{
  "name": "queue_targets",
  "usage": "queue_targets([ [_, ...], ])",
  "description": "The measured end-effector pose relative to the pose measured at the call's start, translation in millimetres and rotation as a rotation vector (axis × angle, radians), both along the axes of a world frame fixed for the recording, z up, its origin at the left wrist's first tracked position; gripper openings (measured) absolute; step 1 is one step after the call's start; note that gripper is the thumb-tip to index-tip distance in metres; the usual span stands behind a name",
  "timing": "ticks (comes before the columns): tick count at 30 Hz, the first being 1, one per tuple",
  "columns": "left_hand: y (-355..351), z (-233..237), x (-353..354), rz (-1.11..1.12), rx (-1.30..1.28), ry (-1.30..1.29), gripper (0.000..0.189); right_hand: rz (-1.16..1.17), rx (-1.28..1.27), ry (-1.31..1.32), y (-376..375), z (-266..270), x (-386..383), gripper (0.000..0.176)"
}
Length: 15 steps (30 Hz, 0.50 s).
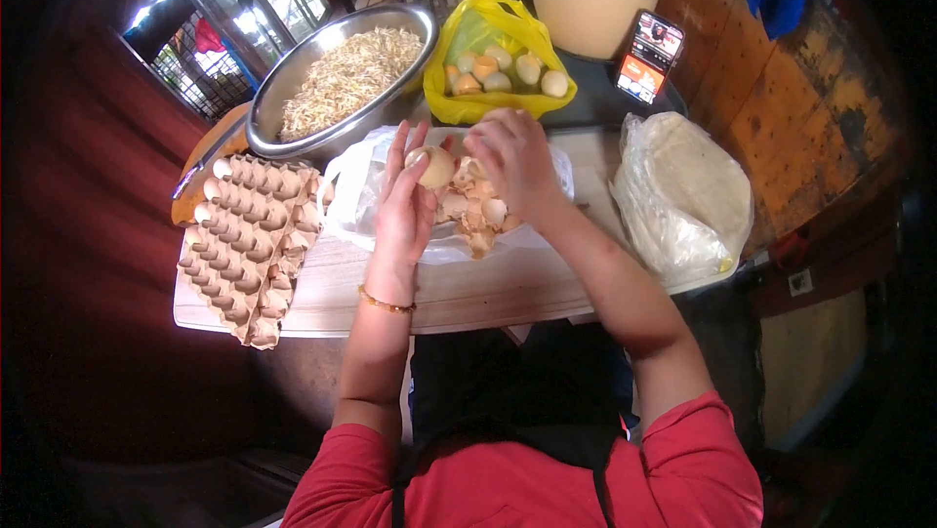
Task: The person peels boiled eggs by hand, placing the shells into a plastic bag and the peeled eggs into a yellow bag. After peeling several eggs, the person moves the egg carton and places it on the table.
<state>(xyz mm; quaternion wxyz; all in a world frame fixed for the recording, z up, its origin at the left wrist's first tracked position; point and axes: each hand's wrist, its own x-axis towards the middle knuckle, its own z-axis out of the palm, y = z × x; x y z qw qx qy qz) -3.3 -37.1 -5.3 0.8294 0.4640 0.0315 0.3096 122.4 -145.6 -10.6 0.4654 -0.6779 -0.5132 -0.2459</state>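
Note:
My left hand holds an egg between thumb and fingers, above a white plastic bag. The egg is pale, with a darker opening at its top left. My right hand is just to the right of the egg, apart from it, its fingers curled together. Whether anything is pinched in them is hidden. Below both hands, a heap of broken eggshells lies on the bag. Beyond them, a yellow plastic bag holds several whole eggs.
Stacked cardboard egg trays with a few eggs stand at left. Behind is a steel bowl of pale shredded material. A clear bag of pale contents lies right, near a propped phone and a lidded tan container.

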Motion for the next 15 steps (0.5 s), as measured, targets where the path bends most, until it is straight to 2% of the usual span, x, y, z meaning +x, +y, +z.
queue_targets([
  [1,-0.1,-0.7,0.0,0.002,0.001,-0.001,0.06,0.02,0.051,-0.091,-0.1,4.3,-6.9,0.024],
  [3,-2.0,-2.2,-1.2,0.033,0.194,0.086,0.057,0.111,0.022,-0.017,1.5,3.4,-14.7,0.024],
  [7,-14.7,-4.1,2.9,-0.011,0.072,0.045,0.055,0.34,-0.011,0.216,3.4,-5.3,-22.2,0.023],
  [11,-10.2,-14.5,11.0,0.03,0.114,0.084,0.053,0.284,-0.016,0.185,5.0,-10.3,-21.4,0.022],
  [13,-6.3,-15.9,8.6,0.111,0.289,0.213,0.051,0.165,-0.001,0.154,6.8,-11.3,-21.4,0.021],
  [14,-2.9,-15.8,7.2,0.112,0.287,0.213,0.051,0.166,-0.003,0.154,6.7,-11.4,-21.3,0.021],
  [15,1.0,-14.9,5.4,0.093,0.327,0.265,0.043,0.162,0.023,0.163,6.9,-11.4,-21.6,0.02],
])
